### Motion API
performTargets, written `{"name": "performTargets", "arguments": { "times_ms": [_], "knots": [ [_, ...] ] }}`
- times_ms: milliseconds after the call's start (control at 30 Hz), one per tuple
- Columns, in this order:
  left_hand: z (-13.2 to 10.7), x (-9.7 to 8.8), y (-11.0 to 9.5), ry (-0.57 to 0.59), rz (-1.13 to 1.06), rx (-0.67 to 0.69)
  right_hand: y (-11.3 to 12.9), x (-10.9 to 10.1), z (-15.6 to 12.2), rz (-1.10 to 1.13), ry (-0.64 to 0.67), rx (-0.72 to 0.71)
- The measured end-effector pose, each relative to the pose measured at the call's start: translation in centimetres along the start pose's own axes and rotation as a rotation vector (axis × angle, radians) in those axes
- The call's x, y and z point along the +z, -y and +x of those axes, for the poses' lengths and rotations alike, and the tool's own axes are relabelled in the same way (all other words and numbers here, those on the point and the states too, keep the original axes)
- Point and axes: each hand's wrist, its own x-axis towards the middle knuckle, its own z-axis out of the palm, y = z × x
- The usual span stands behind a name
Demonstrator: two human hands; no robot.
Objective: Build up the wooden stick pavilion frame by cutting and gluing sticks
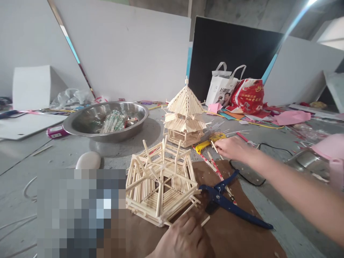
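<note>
A pixelated block (80, 215) covers whatever lies at the near left of the open stick frame (160, 193), and reaches that frame's left edge. The left hand (184, 236), cut off by the lower border, is curled low against the frame's near right corner; its knuckles hide the fingertips, so I cannot tell whether it grips anything, though a loose stick end (205, 221) pokes out beside it. Beyond the frame to the right, the right hand (232, 147) pinches a short stick (214, 146) between closed fingers, hiding part of a yellow tool (201, 146). A pink object (331, 148), far right of the frame, is cut off and hard to identify. The frame itself is six-sided, built of smooth, pale round sticks, with a slatted floor and slanting posts, and sits on a matte brown sheet (242, 233). Behind it rises a tiered pavilion (185, 123) of similar sticks, its ribbed roof pointed. A shiny round metal basin (77, 127) stands behind and left of the frame, holding crinkled clear packets (114, 121); blue-handled cutters (231, 205) lie just right of it.
</note>
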Motion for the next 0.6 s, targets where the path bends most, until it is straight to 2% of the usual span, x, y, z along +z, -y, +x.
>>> {"name": "performTargets", "arguments": {
  "times_ms": [133,267,500,600],
  "knots": [
    [0.1,-0.4,0.0,0.022,-0.061,-0.008,0.1,-1.7,-0.2,0.04,0.124,0.066],
    [-0.1,-0.6,0.0,0.053,-0.07,-0.028,-0.3,-1.6,0.4,0.021,0.25,0.097],
    [0.3,-0.7,0.3,-0.011,-0.027,0.029,-0.9,-1.8,0.7,0.132,0.322,0.137],
    [0.4,-0.6,0.4,-0.023,-0.02,0.029,-0.7,-2.6,0.4,0.256,0.286,0.129]
  ]
}}
